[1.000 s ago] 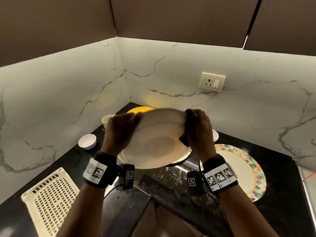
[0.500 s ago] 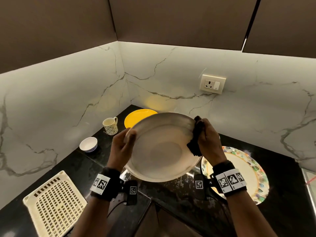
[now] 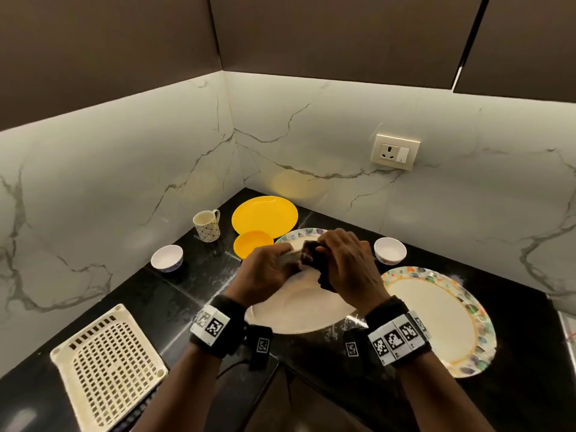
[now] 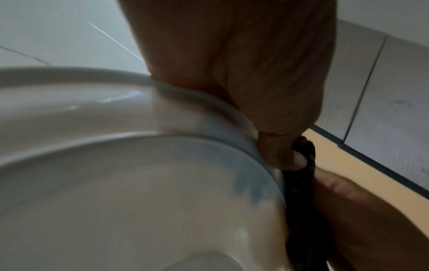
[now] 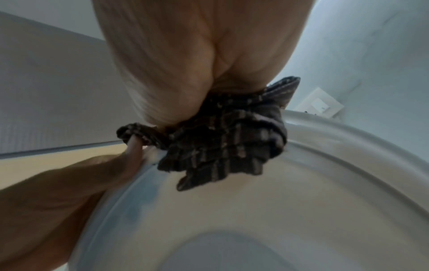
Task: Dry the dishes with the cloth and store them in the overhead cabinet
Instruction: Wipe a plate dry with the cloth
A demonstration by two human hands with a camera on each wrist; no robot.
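Observation:
Over the black counter I hold a white plate, tipped with its face toward me. My left hand grips its far rim, thumb on the inner side, as the left wrist view shows at the rim. My right hand holds a dark checked cloth bunched over the same far rim, right beside my left fingers. In the right wrist view the cloth wraps the edge of the plate. The overhead cabinets are closed.
On the counter lie a yellow plate, a yellow bowl, a patterned mug, two white bowls and a colourful-rimmed plate. A second colourful-rimmed plate lies behind my hands. A cream basket sits front left.
The plate has come down and tipped flatter. My left hand slid along the rim toward the right hand, and both hands now meet at the far edge with the cloth.

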